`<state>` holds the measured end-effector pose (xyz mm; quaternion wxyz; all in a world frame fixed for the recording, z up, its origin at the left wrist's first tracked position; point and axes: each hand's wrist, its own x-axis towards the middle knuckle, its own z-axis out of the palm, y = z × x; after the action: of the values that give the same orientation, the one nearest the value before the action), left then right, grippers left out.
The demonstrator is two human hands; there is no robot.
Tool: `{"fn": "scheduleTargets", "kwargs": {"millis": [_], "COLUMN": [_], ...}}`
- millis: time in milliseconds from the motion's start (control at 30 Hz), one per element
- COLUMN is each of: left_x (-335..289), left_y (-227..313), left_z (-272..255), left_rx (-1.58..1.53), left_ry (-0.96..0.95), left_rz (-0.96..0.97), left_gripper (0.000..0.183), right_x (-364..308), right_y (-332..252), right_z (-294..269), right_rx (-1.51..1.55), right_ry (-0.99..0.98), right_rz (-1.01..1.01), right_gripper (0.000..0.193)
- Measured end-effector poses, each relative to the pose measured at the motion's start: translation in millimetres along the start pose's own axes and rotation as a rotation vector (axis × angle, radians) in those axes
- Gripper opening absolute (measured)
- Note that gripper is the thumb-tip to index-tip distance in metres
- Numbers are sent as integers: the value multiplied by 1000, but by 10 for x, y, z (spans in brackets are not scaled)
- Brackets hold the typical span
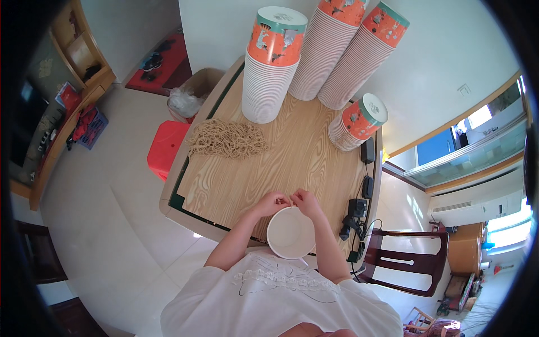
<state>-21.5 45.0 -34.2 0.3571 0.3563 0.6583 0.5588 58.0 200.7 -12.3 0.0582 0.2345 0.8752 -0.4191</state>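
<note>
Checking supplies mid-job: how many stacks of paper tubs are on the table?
4: a left tall stack, then a middle tall stack and a right tall stack farther back, plus a short stack near the right edge of the table. Others may be hidden.

The wood-grained tabletop (295, 160) looks smooth; at its near edge, the bucket (291, 235) looks like matt paper; toward the left edge, rough, fibrous cord (227, 138); along the right edge, matt plastic adapters (356, 208).

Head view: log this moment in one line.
left hand, right hand: at far rim of white tub | tan cord: heaped on table | patterned tubs: stacked
</note>
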Motion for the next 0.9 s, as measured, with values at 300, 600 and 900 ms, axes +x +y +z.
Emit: {"fn": "scheduleTargets", "kwargs": {"millis": [300, 600, 900], "left_x": [-17, -6, 51], "left_y": [-18, 35, -69], "left_z": [70, 55, 80], "left_rx": [-699, -835, -937], "left_ry": [62, 135, 139], "left_rz": [-478, -643, -635], "left_gripper": [10, 12, 14], "right_x": [-201, -331, -391], "right_y": [-258, -371, -470], "right_z": [-83, -101, -92], "right_rx": [62, -35, -98], "right_ry": [61, 185, 238], "right_rz": [-47, -143, -170], "right_gripper": [15, 13, 12]}}
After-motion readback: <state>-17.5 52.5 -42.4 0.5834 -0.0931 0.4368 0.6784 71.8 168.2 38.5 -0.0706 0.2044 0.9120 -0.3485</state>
